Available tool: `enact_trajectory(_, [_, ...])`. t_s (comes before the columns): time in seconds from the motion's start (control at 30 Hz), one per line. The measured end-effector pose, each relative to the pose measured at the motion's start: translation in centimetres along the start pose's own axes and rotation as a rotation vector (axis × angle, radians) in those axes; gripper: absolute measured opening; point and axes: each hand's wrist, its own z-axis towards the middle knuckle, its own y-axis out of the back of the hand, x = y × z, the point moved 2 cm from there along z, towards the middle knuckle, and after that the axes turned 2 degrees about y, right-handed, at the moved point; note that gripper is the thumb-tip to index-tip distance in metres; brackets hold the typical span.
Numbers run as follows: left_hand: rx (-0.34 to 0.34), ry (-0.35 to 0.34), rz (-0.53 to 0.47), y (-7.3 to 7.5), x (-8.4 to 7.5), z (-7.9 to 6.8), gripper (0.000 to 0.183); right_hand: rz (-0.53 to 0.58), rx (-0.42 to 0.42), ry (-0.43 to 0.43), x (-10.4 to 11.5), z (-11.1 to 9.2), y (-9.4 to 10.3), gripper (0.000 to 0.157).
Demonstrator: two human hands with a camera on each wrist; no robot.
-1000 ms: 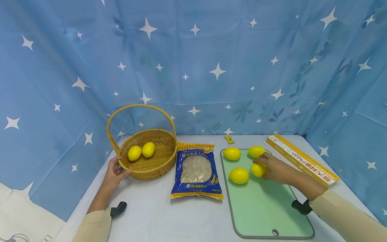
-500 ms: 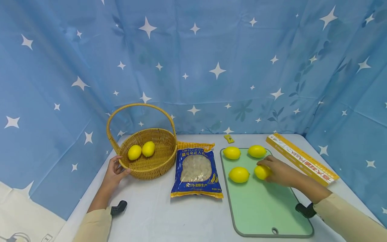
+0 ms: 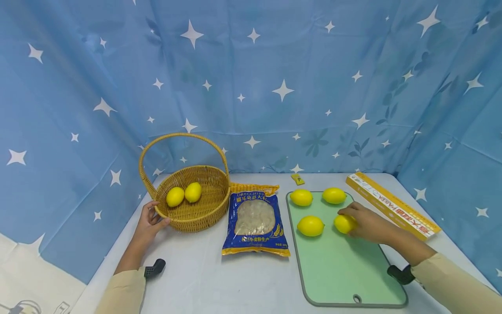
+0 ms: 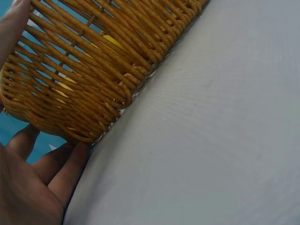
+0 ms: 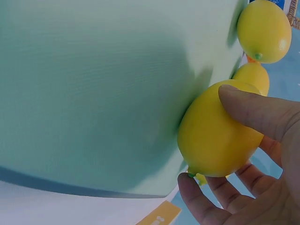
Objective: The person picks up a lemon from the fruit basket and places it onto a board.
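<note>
My left hand (image 3: pixel 148 223) holds the left side of a wicker basket (image 3: pixel 200 222); the left wrist view shows the thumb and fingers against its weave (image 4: pixel 93 65). Two lemons, a left one (image 3: pixel 174 196) and a right one (image 3: pixel 193 192), lie inside the basket. On the green cutting board (image 3: pixel 345 270), my right hand (image 3: pixel 368 223) grips a lemon (image 5: pixel 215 136) between thumb and fingers, low over the surface. Whether that lemon touches the board I cannot tell. Three other lemons lie on the board: near left (image 3: pixel 310 226), far left (image 3: pixel 301 197) and far right (image 3: pixel 334 196).
A blue bag of pasta (image 3: pixel 256 222) lies between basket and board. Right of the board, a long yellow pasta box (image 3: pixel 392 205) lies slanted. A small yellow packet (image 3: pixel 297 179) is behind the board. A blue star-patterned curtain (image 3: pixel 251 87) closes off the back and sides.
My right hand has shifted slightly right and nearer with its lemon, away from the far right lemon. My left hand stays at the basket.
</note>
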Motion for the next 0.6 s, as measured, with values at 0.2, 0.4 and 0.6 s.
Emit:
enact_trajectory(0.2, [-0.010, 0.007, 0.034, 0.12, 0.13, 0.18, 0.069, -0.002, -0.003, 0.010, -0.19, 0.12, 0.10, 0.059])
enact_trajectory(0.4, [-0.014, 0.023, 0.015, -0.04, -0.05, 0.01, 0.070, -0.012, 0.010, 0.007, -0.21, 0.32, 0.13, 0.059])
enact_trajectory(0.6, [-0.018, 0.038, 0.024, -0.05, -0.28, -0.10, 0.071, -0.017, 0.016, -0.006, -0.10, 0.61, 0.26, 0.060])
